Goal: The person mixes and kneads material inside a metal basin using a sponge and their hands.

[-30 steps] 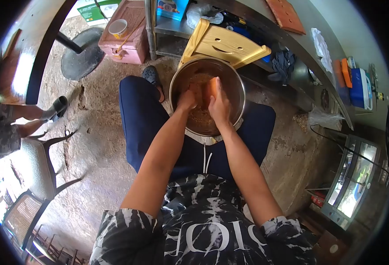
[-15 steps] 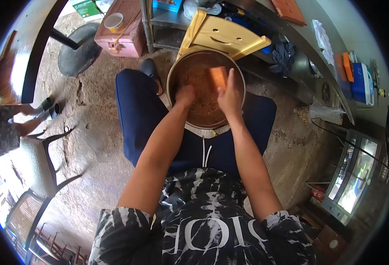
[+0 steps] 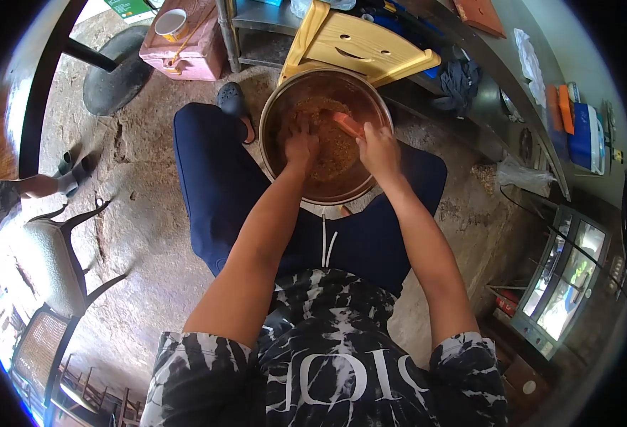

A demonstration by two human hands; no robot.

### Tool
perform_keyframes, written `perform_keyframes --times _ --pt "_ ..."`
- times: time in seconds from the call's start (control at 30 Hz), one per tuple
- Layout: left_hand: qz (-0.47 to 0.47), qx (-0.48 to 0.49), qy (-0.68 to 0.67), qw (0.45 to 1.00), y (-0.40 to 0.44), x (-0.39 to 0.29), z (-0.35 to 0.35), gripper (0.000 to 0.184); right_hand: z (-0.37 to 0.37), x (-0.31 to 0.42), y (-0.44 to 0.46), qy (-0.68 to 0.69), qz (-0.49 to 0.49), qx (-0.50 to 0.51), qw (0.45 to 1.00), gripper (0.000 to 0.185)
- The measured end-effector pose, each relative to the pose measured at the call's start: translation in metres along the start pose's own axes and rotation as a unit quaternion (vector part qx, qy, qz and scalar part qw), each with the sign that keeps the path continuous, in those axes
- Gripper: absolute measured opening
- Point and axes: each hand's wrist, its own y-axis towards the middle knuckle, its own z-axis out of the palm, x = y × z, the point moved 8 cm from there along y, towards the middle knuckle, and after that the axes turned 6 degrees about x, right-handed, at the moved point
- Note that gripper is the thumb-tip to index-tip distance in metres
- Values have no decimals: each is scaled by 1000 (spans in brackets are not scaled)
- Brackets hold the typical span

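A large round metal pot (image 3: 267,117) stands between my knees, with a brown, grainy mass (image 3: 335,160) in its bottom. My left hand (image 3: 301,148) reaches inside it, fingers spread over the left part of the mass. At the pot's right side, my right hand (image 3: 379,151) is closed around the near end of an orange, block-like piece (image 3: 349,125). That piece slants up and left over the contents, and its exact kind cannot be made out.
Behind the pot is a yellow chair back (image 3: 367,51) with a smiling face. A pink box (image 3: 183,53) bearing a white tub (image 3: 171,25) sits at upper left. A metal shelf (image 3: 260,32) stands beyond. A person's legs (image 3: 39,186) and a chair (image 3: 55,267) are at left.
My right hand has shifted slightly right and down, and the orange piece has turned to show a narrower side. My left hand's fingers have spread. The whole view has shifted a little.
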Motion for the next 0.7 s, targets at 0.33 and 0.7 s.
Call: perform_keyframes --times 0.33,0.7 --pt "81 89 28 992 9 -7 -20 36 24 -12 -35 75 205 129 967 27" --pt "-30 184 -26 982 -34 -3 9 26 16 -5 -45 57 291 117 948 33"
